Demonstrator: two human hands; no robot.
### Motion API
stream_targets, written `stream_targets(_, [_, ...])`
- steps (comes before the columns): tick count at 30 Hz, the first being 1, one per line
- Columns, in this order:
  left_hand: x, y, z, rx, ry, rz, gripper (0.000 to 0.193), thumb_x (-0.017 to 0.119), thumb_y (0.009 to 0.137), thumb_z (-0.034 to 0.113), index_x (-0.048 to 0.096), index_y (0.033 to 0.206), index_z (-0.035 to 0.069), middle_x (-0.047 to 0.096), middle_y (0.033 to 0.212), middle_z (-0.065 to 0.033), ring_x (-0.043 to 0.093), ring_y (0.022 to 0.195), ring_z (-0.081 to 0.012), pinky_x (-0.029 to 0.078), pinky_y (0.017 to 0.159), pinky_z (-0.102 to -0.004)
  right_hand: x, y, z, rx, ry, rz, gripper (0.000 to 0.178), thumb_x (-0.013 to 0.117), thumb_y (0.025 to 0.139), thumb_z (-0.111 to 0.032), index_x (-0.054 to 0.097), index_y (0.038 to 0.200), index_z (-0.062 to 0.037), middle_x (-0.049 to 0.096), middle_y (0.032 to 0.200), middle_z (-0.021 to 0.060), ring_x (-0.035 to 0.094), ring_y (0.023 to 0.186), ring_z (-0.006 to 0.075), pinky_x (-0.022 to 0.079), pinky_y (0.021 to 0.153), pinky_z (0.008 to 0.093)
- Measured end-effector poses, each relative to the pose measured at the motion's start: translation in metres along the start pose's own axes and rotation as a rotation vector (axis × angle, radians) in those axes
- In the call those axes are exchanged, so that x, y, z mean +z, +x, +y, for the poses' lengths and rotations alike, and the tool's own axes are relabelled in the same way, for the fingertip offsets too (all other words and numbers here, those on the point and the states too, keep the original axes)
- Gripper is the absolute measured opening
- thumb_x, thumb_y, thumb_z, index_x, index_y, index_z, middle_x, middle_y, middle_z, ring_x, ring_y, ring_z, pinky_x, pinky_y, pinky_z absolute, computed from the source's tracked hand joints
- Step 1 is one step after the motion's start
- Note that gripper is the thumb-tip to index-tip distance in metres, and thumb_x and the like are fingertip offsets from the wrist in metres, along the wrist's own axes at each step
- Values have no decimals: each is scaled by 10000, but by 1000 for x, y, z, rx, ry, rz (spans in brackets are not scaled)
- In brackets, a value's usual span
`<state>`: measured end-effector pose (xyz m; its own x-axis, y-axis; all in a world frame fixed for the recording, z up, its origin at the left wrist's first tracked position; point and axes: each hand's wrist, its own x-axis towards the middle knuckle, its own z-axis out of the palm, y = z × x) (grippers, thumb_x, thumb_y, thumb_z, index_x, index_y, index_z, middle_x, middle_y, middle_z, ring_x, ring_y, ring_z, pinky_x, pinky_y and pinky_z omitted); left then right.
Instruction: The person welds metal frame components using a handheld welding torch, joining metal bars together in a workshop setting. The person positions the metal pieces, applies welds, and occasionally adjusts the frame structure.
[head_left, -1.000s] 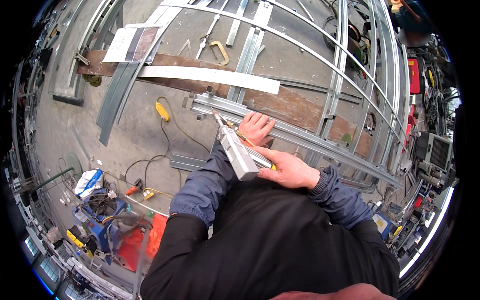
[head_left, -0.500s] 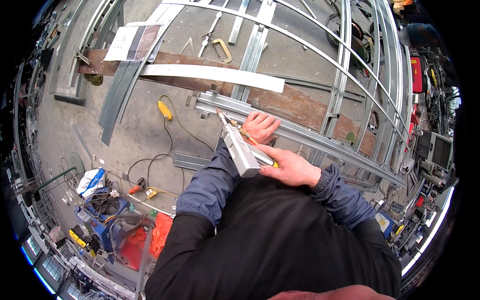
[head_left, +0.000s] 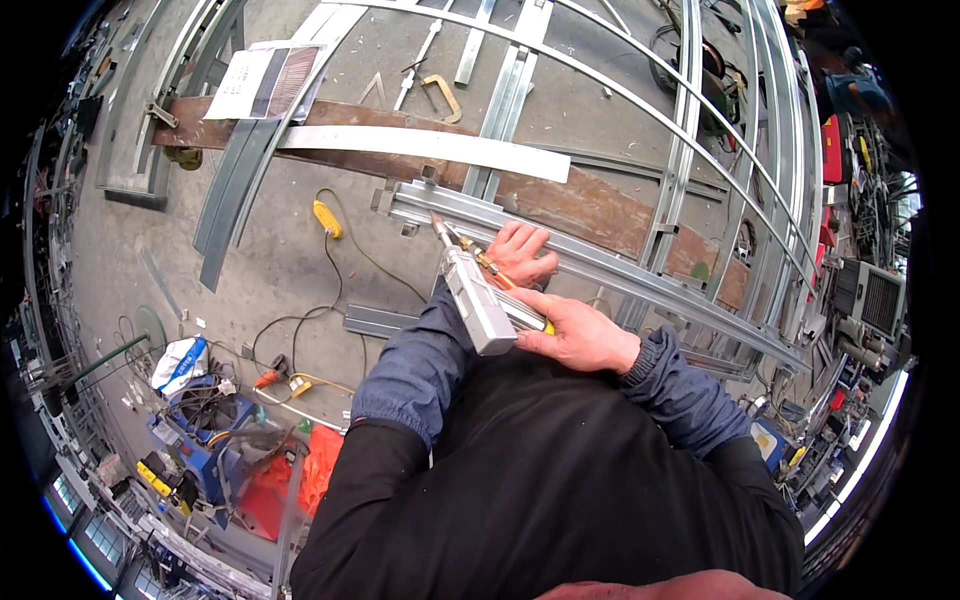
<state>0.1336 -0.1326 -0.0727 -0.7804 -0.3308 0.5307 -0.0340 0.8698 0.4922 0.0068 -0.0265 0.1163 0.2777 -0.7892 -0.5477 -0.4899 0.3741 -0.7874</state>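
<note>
Centre of frame: right hand [head_left: 578,332] closed around the rear of a grey handheld tool [head_left: 478,300], fingers wrapped over its boxy body. The tool has a thin nozzle at the front, pointing up and left, with its tip just above a long metal channel [head_left: 600,265] that runs from centre toward the lower right.

Left hand [head_left: 520,252] lies flat and open, palm down, fingers spread on the metal channel, just right of the tool's nozzle. It grips nothing; it presses on the metal.

Both forearms in blue sleeves come up from the lower part of the frame; dark jacket fills the bottom.

The channel rests across a rusty brown beam [head_left: 560,200] that crosses the upper middle. A flat pale metal strip [head_left: 430,150] lies on the beam, upper centre. A paper sheet [head_left: 262,82] sits at the upper left end of the beam.

On the concrete floor, left of centre: a yellow plug [head_left: 326,218] on a thin cable. Lower left: a blue machine [head_left: 200,425] amid cables and a red-orange item, cluttered.

Curved metal frame rails [head_left: 690,130] sweep over the upper right.
</note>
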Motion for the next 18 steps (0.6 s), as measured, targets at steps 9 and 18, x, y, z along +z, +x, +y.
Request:
stream_targets(9, [-5, 8, -4, 28, -73, -21, 344, 867, 715, 298, 669, 927, 113, 676, 1167, -122, 662, 1092, -326, 507, 934, -495, 8, 8, 5, -40, 21, 34, 690, 694, 1047, -476, 503, 1617, -140, 716, 1308, 251, 684, 1227, 438, 536, 1057, 486])
stream_targets(18, [9, 9, 9, 16, 104, -48, 379, 912, 727, 363, 750, 973, 123, 683, 1172, -121, 657, 1067, -360, 495, 937, -519, 6, -3, 9, -18, 58, 37, 792, 716, 988, -504, 478, 1638, -119, 720, 1310, 269, 694, 1187, 469, 537, 1031, 519])
